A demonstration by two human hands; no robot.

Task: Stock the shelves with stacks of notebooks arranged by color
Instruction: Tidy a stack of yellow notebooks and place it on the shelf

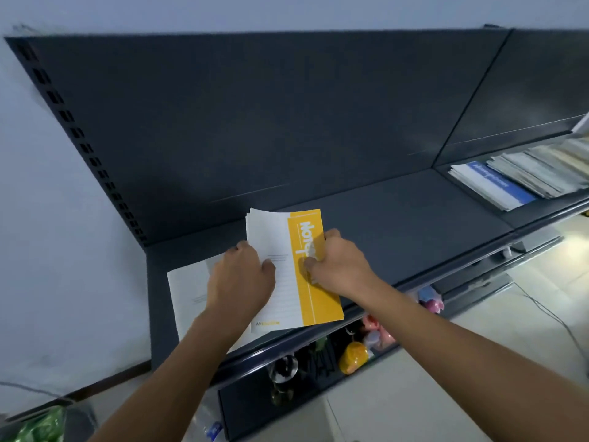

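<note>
A stack of white notebooks with a yellow band [314,298] sits over the front left of the dark shelf [398,218]. My left hand [240,277] grips the stack's left edge, thumb on the cover. My right hand [338,264] holds the right edge, thumb pressed on the yellow band. Under my left hand lies another white notebook [186,291], flat on the shelf at the far left. A pile of notebooks, with a blue-banded notebook [497,186] at its left, lies on the neighbouring shelf section at the right.
The dark back panel [255,122] rises behind the shelf, with a slotted upright [79,135] at the left. Below, a lower shelf holds small items, among them a yellow object [352,357] and pink toys [382,333]. A cable [557,320] runs across the pale floor at the right.
</note>
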